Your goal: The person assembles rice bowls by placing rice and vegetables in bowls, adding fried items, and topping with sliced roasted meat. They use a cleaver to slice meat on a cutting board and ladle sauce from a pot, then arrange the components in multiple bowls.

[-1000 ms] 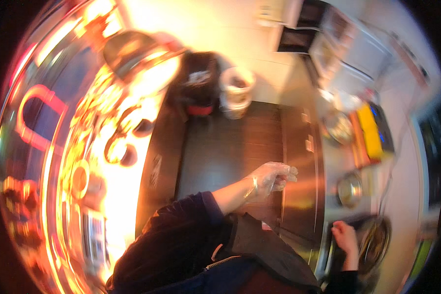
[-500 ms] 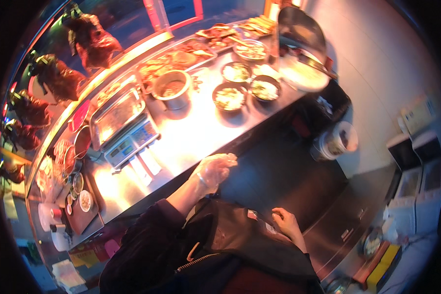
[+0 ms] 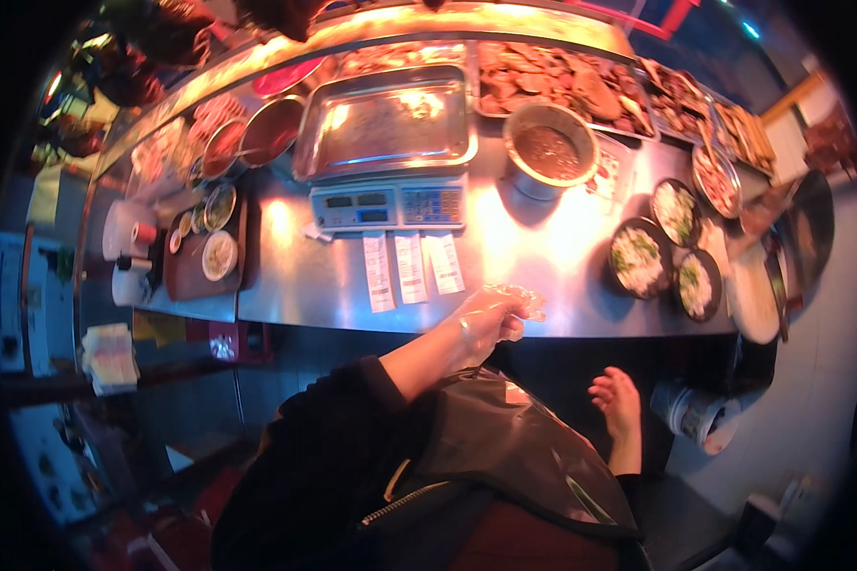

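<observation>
My left hand, in a thin clear plastic glove, hovers at the counter's front edge. Its fingers are curled together with no object showing in them. My bare right hand hangs lower, in front of the dark apron, fingers loosely bent and apart, holding nothing. Three paper slips lie on the steel counter, left of my gloved hand. Behind them stands a scale with a metal tray over it. Right of the scale is a metal pot of brown sauce.
Three dark bowls of rice with greens sit at the right, beside a round chopping board. Trays of cooked meat line the back. A brown tray with small bowls lies left. A white bucket stands low at the right.
My view has turned right to face the counter squarely, the scale and bowls now upright ahead. The gloved hand is over the counter's edge; the right hand has risen slightly.
</observation>
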Available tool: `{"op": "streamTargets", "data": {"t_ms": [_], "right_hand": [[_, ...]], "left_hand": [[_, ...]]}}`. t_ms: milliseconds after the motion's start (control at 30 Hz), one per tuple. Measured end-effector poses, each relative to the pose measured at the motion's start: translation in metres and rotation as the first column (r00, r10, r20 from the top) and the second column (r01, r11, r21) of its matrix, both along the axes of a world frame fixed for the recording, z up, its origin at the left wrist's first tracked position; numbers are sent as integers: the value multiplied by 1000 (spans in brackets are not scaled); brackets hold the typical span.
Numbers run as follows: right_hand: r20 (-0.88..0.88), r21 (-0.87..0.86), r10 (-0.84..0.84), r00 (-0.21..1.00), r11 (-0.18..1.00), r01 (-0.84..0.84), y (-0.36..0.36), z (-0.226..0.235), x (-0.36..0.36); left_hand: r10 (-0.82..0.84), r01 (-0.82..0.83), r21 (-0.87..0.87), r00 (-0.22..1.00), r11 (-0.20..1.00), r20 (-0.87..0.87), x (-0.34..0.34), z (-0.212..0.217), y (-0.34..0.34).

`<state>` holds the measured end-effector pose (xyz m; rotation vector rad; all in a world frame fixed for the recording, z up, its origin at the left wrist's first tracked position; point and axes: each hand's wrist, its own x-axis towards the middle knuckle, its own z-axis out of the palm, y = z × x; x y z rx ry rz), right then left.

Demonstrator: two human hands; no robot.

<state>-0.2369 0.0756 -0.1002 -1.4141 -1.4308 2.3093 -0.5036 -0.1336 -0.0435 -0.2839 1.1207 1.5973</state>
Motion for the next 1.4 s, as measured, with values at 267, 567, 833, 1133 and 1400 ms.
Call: {"op": "streamTargets", "data": {"t_ms": [267,567,833,1133,1400], "right_hand": [[36,-296,-270,962,917,268,128,-54,-91],[-12,-206,-448,894,876,436,121,-102,-125],[-47,-191,-61,997,980,51,19,-53,-156],[-69,-282,39,997,958,-57,-38,-52,-289],[-243,-17,182,953,981,-192,-43,-15,-335]], "left_hand": [[497,-497,0,867,868,24,7,-1,-81],[644,-645,-8,764,764,-41,13,23,-117],[544,-546,24,828,838,-135,-70,13,-130],[263,-301,-37,882,953,-392,-320,19,-101],[271,-432,-36,626,901,-731,-554,-1,22]]}}
